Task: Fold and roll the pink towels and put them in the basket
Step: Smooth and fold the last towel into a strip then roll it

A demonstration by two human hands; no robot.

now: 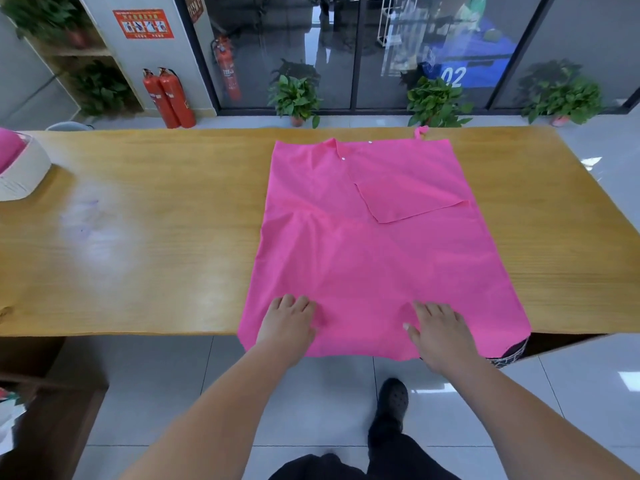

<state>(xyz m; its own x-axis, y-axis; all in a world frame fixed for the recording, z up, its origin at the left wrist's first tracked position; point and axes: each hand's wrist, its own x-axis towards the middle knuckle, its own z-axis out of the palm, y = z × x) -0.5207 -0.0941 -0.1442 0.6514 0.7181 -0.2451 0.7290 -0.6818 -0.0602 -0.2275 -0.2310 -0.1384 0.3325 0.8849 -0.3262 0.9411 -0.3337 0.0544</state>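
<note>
The table (156, 237) is stretching across in front of me, carrying a pink towel (363, 254) that is lying spread flat right of centre, its near edge hanging over the front. A basket (20, 171) is sitting at my far left, well apart from the towel.

The only thing I could read outright was a white "02" (453, 77), printed large on a blue surface (485, 69) behind the glass wall (277, 46), at about one o'clock from the middle of my view. At about eleven o'clock a red poster (143, 24) hung on the grey pillar (138, 57), its small pictures and lines of characters too blurred to read. A brown sign (195, 8), nearer twelve, carried pale letters I could not make out. The labels on the red fire extinguishers (169, 98), at ten o'clock, were illegible too.
</note>
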